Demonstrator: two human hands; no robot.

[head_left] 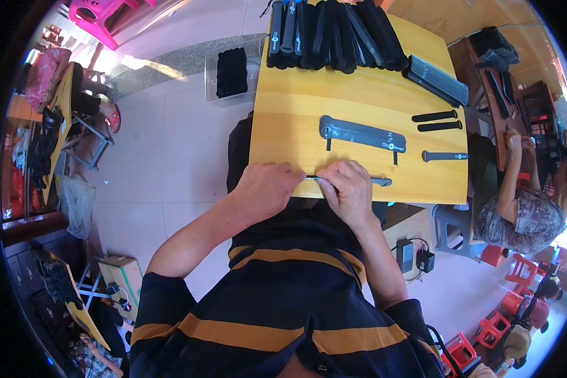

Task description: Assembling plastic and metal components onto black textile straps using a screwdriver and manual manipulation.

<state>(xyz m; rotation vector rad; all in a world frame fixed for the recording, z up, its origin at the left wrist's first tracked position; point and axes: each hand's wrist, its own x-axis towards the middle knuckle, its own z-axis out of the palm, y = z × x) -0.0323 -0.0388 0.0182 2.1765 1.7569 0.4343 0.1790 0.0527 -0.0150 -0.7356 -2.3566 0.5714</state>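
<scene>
At the near edge of the yellow wooden table (290,101), my left hand (271,182) and my right hand (349,189) are closed close together. Both pinch a thin black piece of a strap (382,182), with a little white beside it in the gap between them. The strap's grey rounded end sticks out past my right hand; most of its length is hidden under the fingers. Just beyond my hands lies a fanned stack of grey straps (362,134), with short black tabs hanging from two places.
To the right lie two black straps (440,126) and a single grey strap (445,156). Farther back are a grey strap stack (436,82) and a large row of black straps (334,38). A clear bin (212,79) stands left. Another person (516,208) sits at right.
</scene>
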